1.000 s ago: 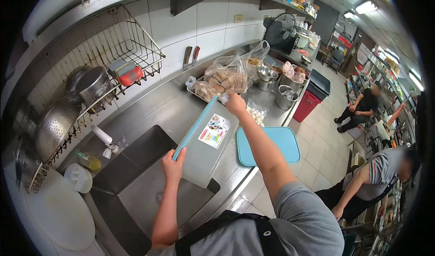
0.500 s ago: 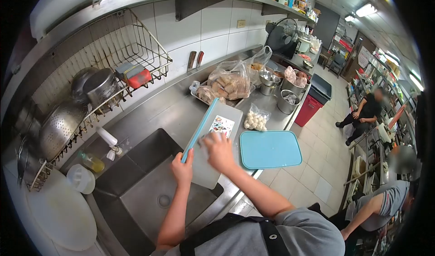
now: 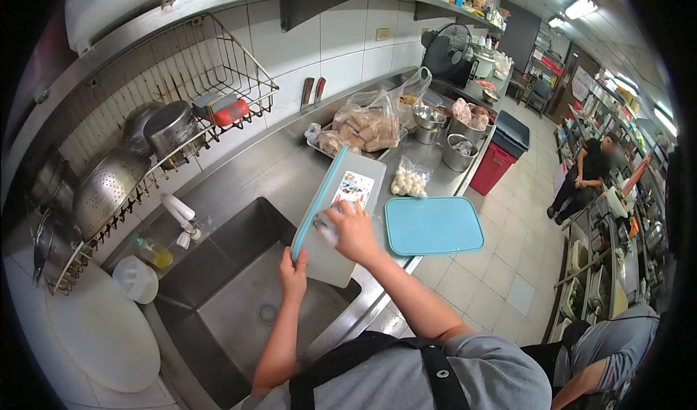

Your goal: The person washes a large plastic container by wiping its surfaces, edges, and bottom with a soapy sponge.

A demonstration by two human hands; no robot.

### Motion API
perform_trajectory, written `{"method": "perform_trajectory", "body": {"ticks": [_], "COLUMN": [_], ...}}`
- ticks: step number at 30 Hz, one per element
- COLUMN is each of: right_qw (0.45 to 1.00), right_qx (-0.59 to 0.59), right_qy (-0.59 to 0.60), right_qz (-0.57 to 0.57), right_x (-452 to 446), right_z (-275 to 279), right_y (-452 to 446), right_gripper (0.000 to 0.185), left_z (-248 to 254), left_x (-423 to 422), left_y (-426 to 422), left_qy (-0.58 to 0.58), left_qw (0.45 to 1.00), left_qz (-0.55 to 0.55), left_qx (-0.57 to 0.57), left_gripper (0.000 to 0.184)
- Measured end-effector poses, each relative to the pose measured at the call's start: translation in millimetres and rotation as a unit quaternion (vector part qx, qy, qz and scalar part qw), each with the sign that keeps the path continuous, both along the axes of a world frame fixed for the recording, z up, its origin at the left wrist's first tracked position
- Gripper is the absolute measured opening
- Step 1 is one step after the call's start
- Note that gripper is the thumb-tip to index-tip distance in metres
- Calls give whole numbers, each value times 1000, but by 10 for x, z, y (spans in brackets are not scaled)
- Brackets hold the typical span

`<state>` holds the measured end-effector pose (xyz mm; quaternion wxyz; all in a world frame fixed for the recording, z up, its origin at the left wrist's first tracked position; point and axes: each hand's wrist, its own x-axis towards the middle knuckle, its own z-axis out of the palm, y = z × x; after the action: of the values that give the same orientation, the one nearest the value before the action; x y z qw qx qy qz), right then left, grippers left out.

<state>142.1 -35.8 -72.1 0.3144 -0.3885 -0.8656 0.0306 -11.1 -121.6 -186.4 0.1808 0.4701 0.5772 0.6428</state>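
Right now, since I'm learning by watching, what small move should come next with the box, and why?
Probably slide the crumpled wad a little along the face of the box: the right hand holds the wad close to that face, while the left hand grips the box at its blue edge, which should steady it.

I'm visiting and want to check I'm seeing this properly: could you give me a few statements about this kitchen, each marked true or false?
The left hand grips the clear container by its blue rim. True.
The right hand is empty. False: it holds a blurred, whitish wad.
The blue lid lies in the sink. False: it rests on the counter.
A metal pot sits in the wire rack. True.
The bag of white pieces lies near the blue lid. True.
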Motion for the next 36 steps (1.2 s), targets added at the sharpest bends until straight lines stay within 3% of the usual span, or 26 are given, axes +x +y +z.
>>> {"method": "perform_trajectory", "body": {"ticks": [2, 5, 7, 11, 14, 17, 20, 23, 27, 30, 33, 36], "right_qw": [1000, 1000, 1000, 999, 996, 989, 972, 935, 911, 925, 960, 964], "right_qx": [-18, -21, -13, -30, -56, -87, -132, -226, -252, -225, -30, 85], "right_qy": [16, 6, 8, 24, 64, 112, 193, 274, 325, 306, 278, 251], "right_qz": [3, -6, -6, -35, -41, -33, 5, -1, 0, 13, 8, 11], "right_x": [16, 73, 96, 152, 233, 358, 448, 445, 409, 390, 340, 272], "right_z": [-13, 0, -51, -20, -29, 59, 157, 225, 306, 515, 649, 786], "right_y": [126, 225, 290, 360, 499, 590, 650, 589, 429, 300, 268, 335], "right_gripper": [31, 32, 33, 32, 35, 36, 41, 45, 41, 36, 32, 33], "left_z": [-283, -706, -942, -1050, -650, -311, 339, 765, 1317, 1600, 1852, 2033], "left_x": [-5, -12, -12, 26, 112, 112, 71, 48, 43, 67, 84, 97], "left_y": [-28, -177, -185, -170, -221, -175, -262, -201, -171, -103, -6, 168], "left_qy": [9, 40, 45, 44, 96, 215, 194, 276, 409, 437, 428, 420], "left_qw": [1000, 993, 994, 994, 984, 975, 981, 957, 906, 888, 893, 895], "left_qz": [-2, -19, -23, -29, -26, 33, 1, 70, 99, 138, 139, 125], "left_qx": [15, -105, -96, -95, -147, 50, 12, 47, 54, 29, -20, -82], "left_gripper": [29, 31, 31, 30, 34, 47, 51, 51, 46, 42, 38, 36]}}
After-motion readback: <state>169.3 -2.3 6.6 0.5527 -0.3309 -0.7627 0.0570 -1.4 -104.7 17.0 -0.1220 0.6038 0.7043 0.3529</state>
